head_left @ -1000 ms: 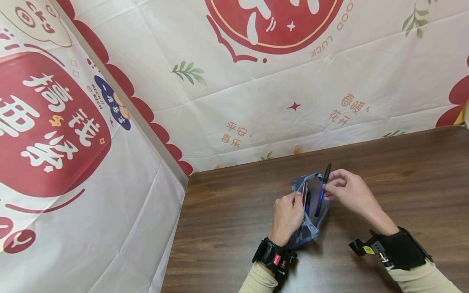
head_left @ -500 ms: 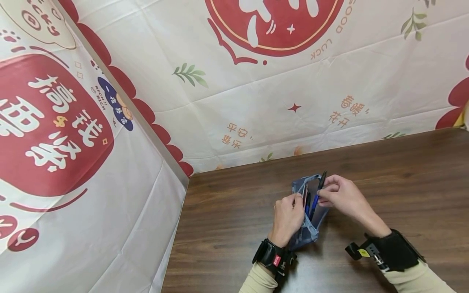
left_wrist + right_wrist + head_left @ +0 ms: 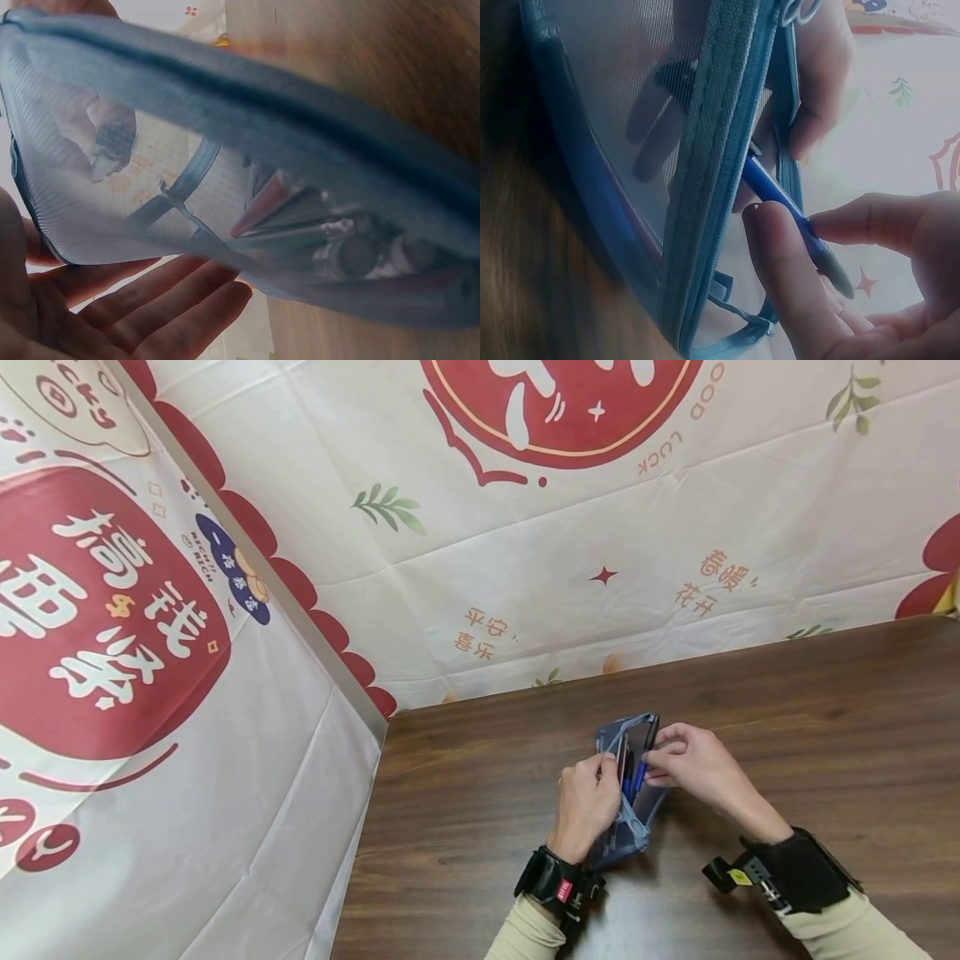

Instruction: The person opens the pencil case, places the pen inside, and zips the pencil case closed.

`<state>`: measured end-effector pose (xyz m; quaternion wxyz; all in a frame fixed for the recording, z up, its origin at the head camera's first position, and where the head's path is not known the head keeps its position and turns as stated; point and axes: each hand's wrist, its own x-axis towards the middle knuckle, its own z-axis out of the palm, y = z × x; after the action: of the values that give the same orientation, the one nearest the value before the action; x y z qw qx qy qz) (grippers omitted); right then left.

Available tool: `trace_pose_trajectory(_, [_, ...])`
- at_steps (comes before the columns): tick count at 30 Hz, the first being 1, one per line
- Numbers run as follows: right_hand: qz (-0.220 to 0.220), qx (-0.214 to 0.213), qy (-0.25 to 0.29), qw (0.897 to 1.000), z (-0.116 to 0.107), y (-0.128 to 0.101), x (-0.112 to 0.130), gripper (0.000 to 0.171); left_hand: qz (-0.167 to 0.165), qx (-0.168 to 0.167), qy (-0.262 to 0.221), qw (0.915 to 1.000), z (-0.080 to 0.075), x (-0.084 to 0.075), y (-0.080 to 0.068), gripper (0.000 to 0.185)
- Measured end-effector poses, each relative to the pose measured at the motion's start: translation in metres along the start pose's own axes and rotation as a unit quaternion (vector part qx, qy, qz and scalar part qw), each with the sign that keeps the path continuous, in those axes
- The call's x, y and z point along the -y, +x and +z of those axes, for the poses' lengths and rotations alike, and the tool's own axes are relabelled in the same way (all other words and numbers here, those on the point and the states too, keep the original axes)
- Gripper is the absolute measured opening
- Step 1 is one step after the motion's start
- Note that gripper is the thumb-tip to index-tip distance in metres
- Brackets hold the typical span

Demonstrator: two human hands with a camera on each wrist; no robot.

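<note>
A blue pencil case [image 3: 618, 850] with see-through mesh sides stands unzipped on the table. My left hand [image 3: 587, 802] grips its near left rim between thumb and fingers. Over the opening, my right hand [image 3: 693, 768] pinches a blue pen [image 3: 776, 191] with a dark end. The pen slants, partly inside the case and partly above the rim. Through the mesh [image 3: 172, 172] in the left wrist view, several pens [image 3: 300, 210] lie bunched inside, one of them reddish. The pen's inner end is hidden behind the zip edge [image 3: 724, 165] in the right wrist view.
The brown wooden table [image 3: 465, 810] extends around the case. White printed cloth [image 3: 480, 568] hangs behind its far edge, and another cloth [image 3: 225, 760] hangs along the left side. A black camera strap sits on each wrist.
My right hand has moved left and slightly down, lowering the blue pen further into the pencil case and bringing it more upright. The left hand keeps its hold on the rim.
</note>
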<state>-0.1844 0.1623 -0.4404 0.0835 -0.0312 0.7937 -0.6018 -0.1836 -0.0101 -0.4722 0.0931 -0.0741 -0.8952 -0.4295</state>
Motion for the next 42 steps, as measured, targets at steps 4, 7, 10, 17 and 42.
trace_pose_trajectory(4, [0.004, 0.011, 0.018, 1.0, 0.0006, 0.0002, 0.0003, 0.038, 0.0, 0.001, 0.001, 1.0, -0.0006, -0.0001, 0.0004, 0.044])
trace_pose_trajectory(7, [0.006, 0.013, 0.022, 1.0, 0.0015, 0.0002, 0.0003, 0.038, 0.003, 0.002, 0.005, 1.0, -0.0009, 0.0003, 0.0006, 0.045])
trace_pose_trajectory(10, [0.01, 0.014, 0.021, 1.0, 0.0024, 0.0002, -0.0003, 0.039, 0.005, 0.002, 0.009, 0.9999, -0.001, 0.0007, 0.0005, 0.045])
trace_pose_trajectory(17, [0.022, 0.019, 0.023, 0.999, 0.0043, -0.001, -0.0015, 0.041, 0.015, -0.004, 0.019, 0.9997, -0.0009, 0.0029, 0.0009, 0.045])
trace_pose_trajectory(42, [0.034, 0.032, 0.031, 0.998, 0.0067, -0.0038, -0.0038, 0.041, 0.011, 0.01, 0.02, 0.9997, -0.0006, 0.0005, -0.0024, 0.04])
